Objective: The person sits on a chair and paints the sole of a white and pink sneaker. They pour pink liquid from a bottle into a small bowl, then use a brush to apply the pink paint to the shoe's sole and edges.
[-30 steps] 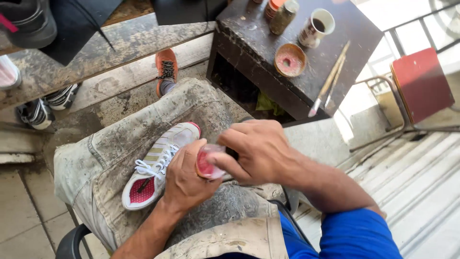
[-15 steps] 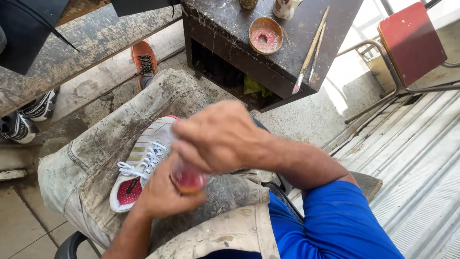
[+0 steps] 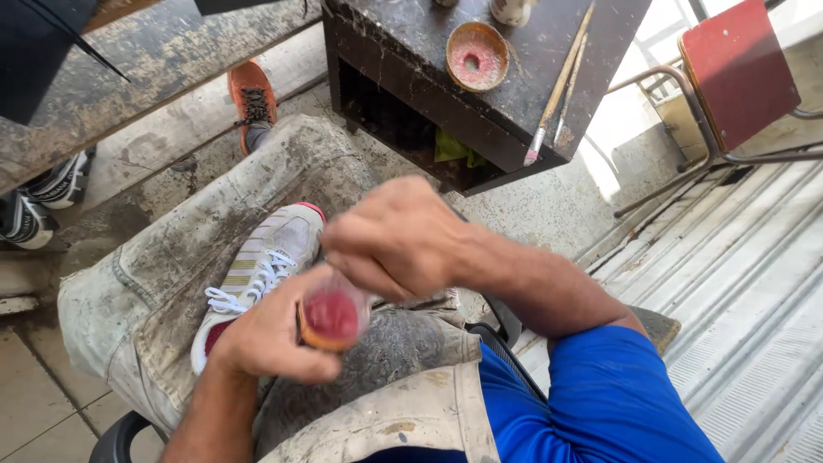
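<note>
My left hand (image 3: 261, 339) grips a small round pot with red paste inside (image 3: 333, 315), held over my lap. My right hand (image 3: 396, 240) hovers just above the pot with its fingers curled down toward the rim; I cannot tell whether it pinches anything. A white sneaker with striped side and white laces (image 3: 257, 270) lies on my left thigh, on stained grey trousers (image 3: 163, 283), just left of both hands.
A dark stained wooden table (image 3: 514, 94) stands ahead with a round red-smeared dish (image 3: 477, 57) and long brushes (image 3: 557, 86). A red metal chair (image 3: 737, 73) is at the right. My orange shoe (image 3: 251, 99) rests on the floor; other sneakers (image 3: 39, 206) lie at left.
The view has shifted up and closer. My hands with the pot have moved slightly right and down, and the pot's red opening now faces the camera.
</note>
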